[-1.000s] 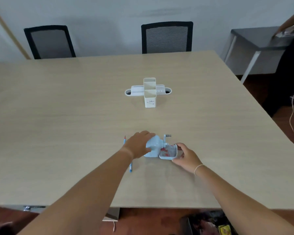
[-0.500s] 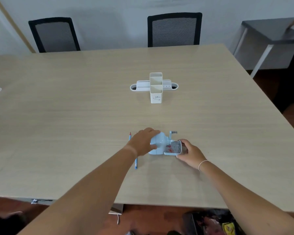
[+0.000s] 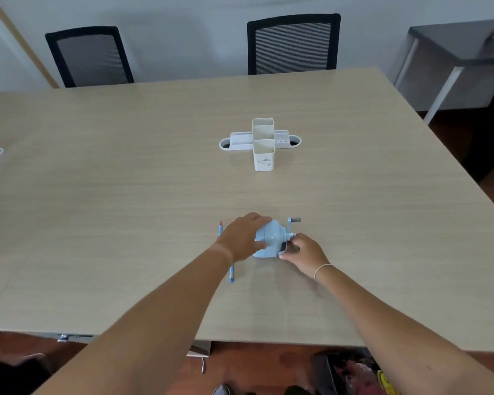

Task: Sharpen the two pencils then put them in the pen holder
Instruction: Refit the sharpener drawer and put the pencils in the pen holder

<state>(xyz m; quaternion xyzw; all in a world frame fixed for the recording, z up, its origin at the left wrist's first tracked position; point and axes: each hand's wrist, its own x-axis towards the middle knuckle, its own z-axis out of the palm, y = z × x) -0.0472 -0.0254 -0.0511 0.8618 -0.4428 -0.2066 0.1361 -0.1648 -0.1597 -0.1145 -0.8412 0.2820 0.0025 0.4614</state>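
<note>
Head view: a light blue crank sharpener (image 3: 271, 238) sits on the wooden table (image 3: 126, 209) near the middle of its near edge. The left hand (image 3: 244, 238) curls over the sharpener's left side, apparently to steady it. The right hand (image 3: 303, 250) has its fingers bent against the sharpener's lower right end, below the crank (image 3: 293, 223); what they pinch there cannot be told. A blue pencil (image 3: 231, 273) with a red tip lies on the table just left of the sharpener, partly under the left wrist; a second pencil cannot be made out. The white pen holder (image 3: 263, 151) stands upright near the table's centre, well apart, no pencil visible in it.
</note>
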